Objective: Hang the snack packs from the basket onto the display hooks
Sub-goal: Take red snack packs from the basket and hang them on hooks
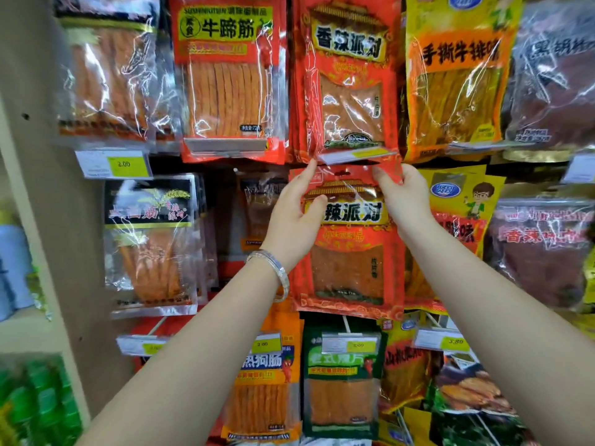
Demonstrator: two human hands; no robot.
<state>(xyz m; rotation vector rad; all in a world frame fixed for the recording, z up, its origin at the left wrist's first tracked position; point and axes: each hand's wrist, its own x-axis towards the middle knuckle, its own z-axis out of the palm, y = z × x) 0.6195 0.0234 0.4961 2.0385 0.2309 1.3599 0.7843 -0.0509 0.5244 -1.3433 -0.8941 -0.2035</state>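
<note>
The red snack pack (351, 252) is held upright in front of the display wall. Its top edge is just beneath the price tag (357, 154) that hangs under a bunch of matching red packs (347, 75) in the row above, and its punched hang hole shows near the middle of that edge. The left hand (296, 214) grips the upper left side, with the thumb pressed on the front and the index finger reaching up along the corner. A silver bracelet (273, 272) sits on that wrist. The right hand (402, 194) pinches the upper right corner between thumb and curled fingers. Around the pack the wall is crowded with hanging snacks in shiny plastic: an orange-red pack of strips (225, 75) to the upper left, a yellow pack (454, 75) to the upper right and a dark pack (553, 75) beyond it. A black-labelled pack (151, 246) hangs to the left of the hands. Below are an orange pack (264, 381) and a green pack (341, 381), the green one on a white hook arm (346, 325) fronted by a clear tag holder. A yellow-green price label reading 2.00 (116, 164) hangs at the left. A pale beige upright (38, 188) borders the display on the left. Past it, blurred green packets (38, 397) lie on a lower shelf.
</note>
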